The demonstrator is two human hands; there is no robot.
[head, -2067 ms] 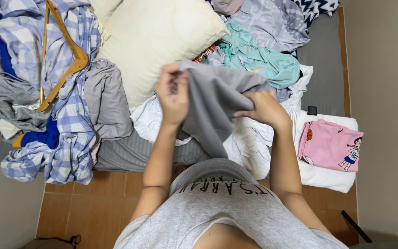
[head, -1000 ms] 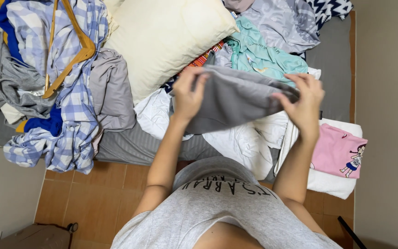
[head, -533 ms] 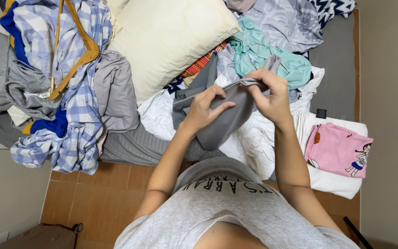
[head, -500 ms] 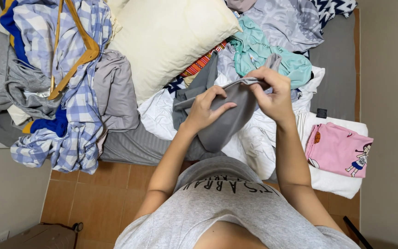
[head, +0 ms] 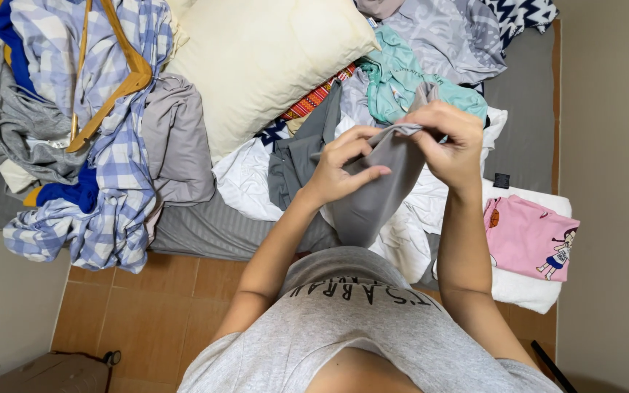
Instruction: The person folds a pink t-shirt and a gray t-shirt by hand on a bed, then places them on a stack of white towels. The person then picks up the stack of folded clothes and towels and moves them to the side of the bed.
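Holding: a grey garment (head: 373, 193) is gripped at its top edge by both hands, above the bed.
Left hand (head: 340, 167): closed on the cloth, with the edge pinched between thumb and fingers.
Right hand (head: 449, 135): clenched on the same edge, just beside the left.
Garment: it is hung down from the hands toward the person's chest (folded or bunched, which cannot be told).
Behind: a cream pillow (head: 271, 62) and a teal garment (head: 394, 80) are seen.
Left side: a blue checked shirt (head: 103, 145) is crossed by a wooden hanger (head: 111, 80).
Right side: a pink top (head: 525, 236) is laid on a white towel (head: 525, 287).
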